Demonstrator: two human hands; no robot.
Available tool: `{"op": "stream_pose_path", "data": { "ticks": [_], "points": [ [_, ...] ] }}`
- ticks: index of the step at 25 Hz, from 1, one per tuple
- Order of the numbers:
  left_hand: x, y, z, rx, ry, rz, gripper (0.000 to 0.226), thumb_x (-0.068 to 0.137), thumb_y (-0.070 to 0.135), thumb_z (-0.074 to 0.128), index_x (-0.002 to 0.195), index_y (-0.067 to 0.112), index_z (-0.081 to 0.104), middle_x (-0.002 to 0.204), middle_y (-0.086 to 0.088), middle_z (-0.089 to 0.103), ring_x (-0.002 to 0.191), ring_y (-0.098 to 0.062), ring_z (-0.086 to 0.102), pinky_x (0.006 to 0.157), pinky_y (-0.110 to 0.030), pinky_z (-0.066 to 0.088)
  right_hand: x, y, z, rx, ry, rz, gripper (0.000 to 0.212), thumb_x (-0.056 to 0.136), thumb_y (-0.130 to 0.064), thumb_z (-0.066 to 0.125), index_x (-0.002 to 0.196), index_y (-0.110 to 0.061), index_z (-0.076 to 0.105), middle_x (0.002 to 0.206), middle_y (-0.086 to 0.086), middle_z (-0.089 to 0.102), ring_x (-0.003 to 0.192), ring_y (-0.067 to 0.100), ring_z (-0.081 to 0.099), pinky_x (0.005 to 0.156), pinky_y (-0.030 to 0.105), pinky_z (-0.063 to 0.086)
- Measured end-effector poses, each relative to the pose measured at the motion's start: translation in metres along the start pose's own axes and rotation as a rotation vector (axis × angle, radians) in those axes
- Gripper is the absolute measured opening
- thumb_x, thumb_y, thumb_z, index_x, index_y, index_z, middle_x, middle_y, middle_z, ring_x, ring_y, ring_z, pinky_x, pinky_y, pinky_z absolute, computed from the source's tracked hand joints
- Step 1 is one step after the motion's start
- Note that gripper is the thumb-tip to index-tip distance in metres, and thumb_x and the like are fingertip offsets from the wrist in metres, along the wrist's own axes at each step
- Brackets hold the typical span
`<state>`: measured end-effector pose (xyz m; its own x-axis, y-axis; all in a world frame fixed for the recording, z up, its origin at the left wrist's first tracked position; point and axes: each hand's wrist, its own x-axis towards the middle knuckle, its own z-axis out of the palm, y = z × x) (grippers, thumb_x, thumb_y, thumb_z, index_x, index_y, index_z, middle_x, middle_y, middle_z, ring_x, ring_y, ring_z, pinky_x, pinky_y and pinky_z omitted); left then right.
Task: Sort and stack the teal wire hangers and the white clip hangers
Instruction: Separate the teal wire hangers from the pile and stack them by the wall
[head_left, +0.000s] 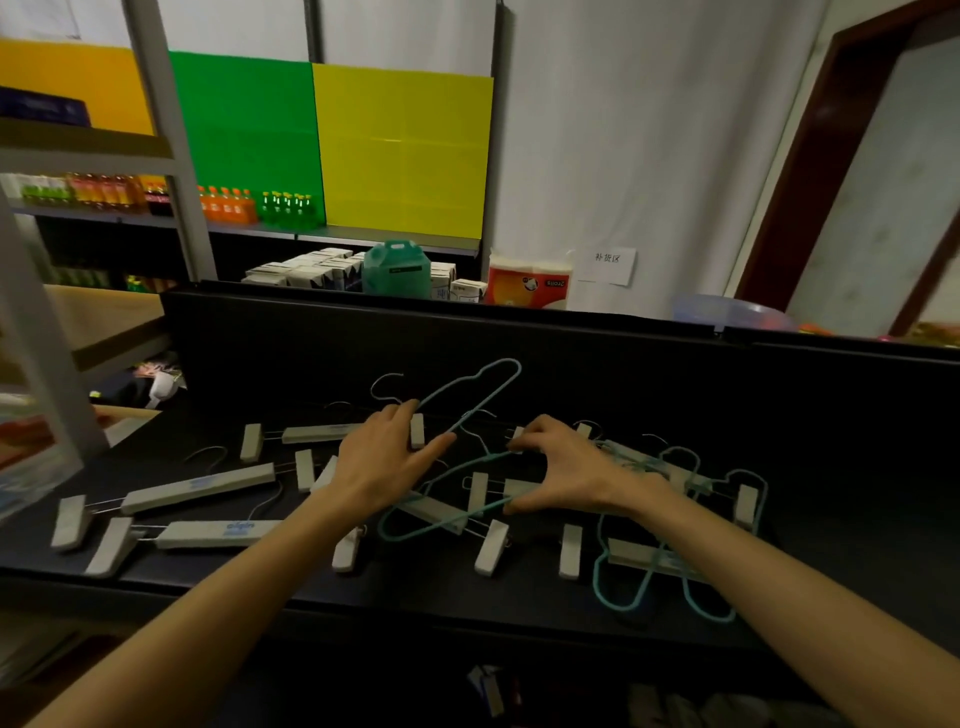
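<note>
Several white clip hangers lie scattered on the black table (519, 618), among them one (200, 487) and another (218, 533) at the left. My left hand (382, 460) grips a teal wire hanger (488, 375) near its hook, and the hanger tilts up toward the back panel. My right hand (569, 470) pinches a second teal hanger (441, 525) between thumb and fingers; it lies across a clip hanger (436, 512). More teal hangers (649, 577) lie tangled with clip hangers at the right, partly under my right forearm.
A black upright panel (571, 353) closes the table's far side. Behind it stand a teal jug (397, 267), small cartons and a tissue pack (527, 283). Shelves with drink bottles (228, 205) rise at the left. The table's front edge is close to me.
</note>
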<state>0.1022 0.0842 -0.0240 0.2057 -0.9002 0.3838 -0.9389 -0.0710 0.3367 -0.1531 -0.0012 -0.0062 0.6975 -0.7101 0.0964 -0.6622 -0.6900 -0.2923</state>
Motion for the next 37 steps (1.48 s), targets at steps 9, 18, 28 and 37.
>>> {"op": "stream_pose_path", "data": {
  "ticks": [9, 18, 28, 37],
  "points": [
    [0.009, 0.085, 0.026, 0.017, -0.016, 0.199, 0.083, 0.096, 0.067, 0.028, 0.16, 0.015, 0.014, 0.16, -0.012, 0.029, 0.146, -0.029, 0.03, 0.118, -0.045, 0.028, -0.092, 0.066, -0.022, -0.204, 0.309, 0.028, 0.091, 0.069, -0.075, 0.069, 0.138, -0.018, 0.052, 0.134, -0.001, 0.055, 0.126, 0.016, 0.045, 0.106, 0.037, 0.041],
    [-0.008, 0.365, 0.112, -0.058, -0.03, 0.499, 0.078, 0.1, 0.063, 0.027, 0.16, 0.015, 0.014, 0.159, -0.014, 0.031, 0.143, -0.031, 0.034, 0.115, -0.045, 0.032, -0.343, 0.231, -0.104, -0.247, 0.436, 0.375, 0.099, 0.071, -0.082, 0.058, 0.147, -0.019, 0.044, 0.139, -0.003, 0.049, 0.132, 0.014, 0.04, 0.111, 0.039, 0.037],
    [-0.062, 0.683, 0.22, -0.129, -0.118, 0.743, 0.086, 0.093, 0.074, 0.037, 0.157, 0.018, 0.026, 0.149, -0.004, 0.044, 0.132, -0.023, 0.046, 0.104, -0.04, 0.043, -0.616, 0.425, -0.166, -0.155, 0.491, 0.76, 0.102, 0.067, -0.073, 0.072, 0.149, -0.022, 0.04, 0.138, -0.003, 0.046, 0.131, 0.018, 0.041, 0.111, 0.035, 0.036],
    [-0.002, 0.847, 0.291, -0.241, -0.058, 0.694, 0.09, 0.082, 0.081, 0.048, 0.149, 0.021, 0.043, 0.136, -0.002, 0.058, 0.118, -0.021, 0.058, 0.086, -0.038, 0.055, -0.673, 0.574, -0.213, -0.079, 0.571, 0.746, 0.097, 0.067, -0.068, 0.077, 0.147, -0.025, 0.043, 0.137, -0.006, 0.048, 0.127, 0.015, 0.046, 0.107, 0.037, 0.042]
  ]
}}
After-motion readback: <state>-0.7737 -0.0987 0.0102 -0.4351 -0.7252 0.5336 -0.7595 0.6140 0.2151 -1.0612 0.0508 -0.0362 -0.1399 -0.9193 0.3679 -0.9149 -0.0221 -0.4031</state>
